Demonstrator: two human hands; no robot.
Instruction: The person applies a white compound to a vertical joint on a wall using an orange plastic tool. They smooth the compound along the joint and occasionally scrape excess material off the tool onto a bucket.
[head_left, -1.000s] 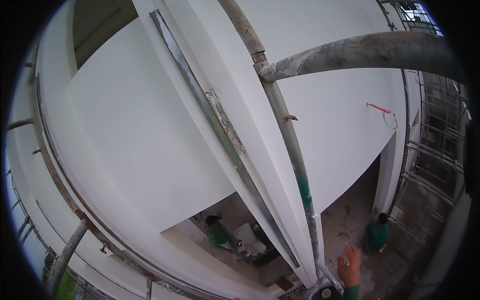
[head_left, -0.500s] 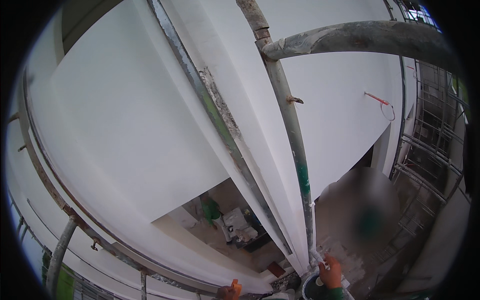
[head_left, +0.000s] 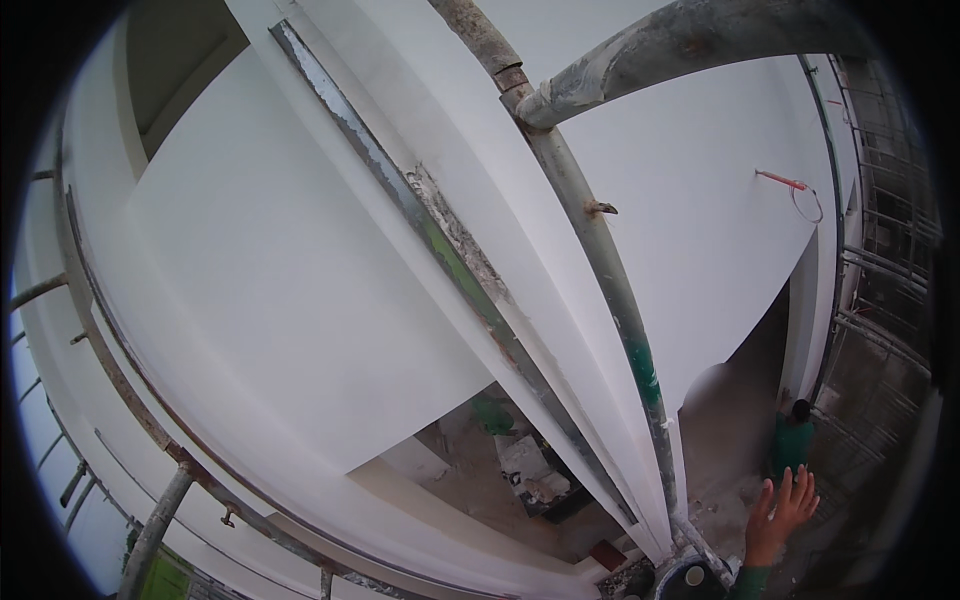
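My right hand (head_left: 782, 515), with a green sleeve at its wrist, is raised at the lower right with its fingers spread and nothing in them. Left of it, at the bottom edge, stands a dark bucket (head_left: 690, 580), partly cut off. The foot of an upright scaffold pole (head_left: 622, 290), smeared with green paint, comes down close to the bucket. My left hand is out of view. Along the white wall edge runs a long metal strip (head_left: 450, 265) with green patches, next to a rough, chipped band of plaster (head_left: 460, 235).
A thick scaffold tube (head_left: 690, 55) crosses the upper right. Rusty rails (head_left: 130, 385) curve along the left. Far below, one person in green (head_left: 492, 412) is by a loaded table (head_left: 535, 470); another person in green (head_left: 793, 440) is beyond my right hand. An orange fitting (head_left: 780, 180) hangs on the wall.
My right hand has left the bucket, moved right and opened. My left hand, which held an orange thing, has gone out of view. The whole view has shifted.
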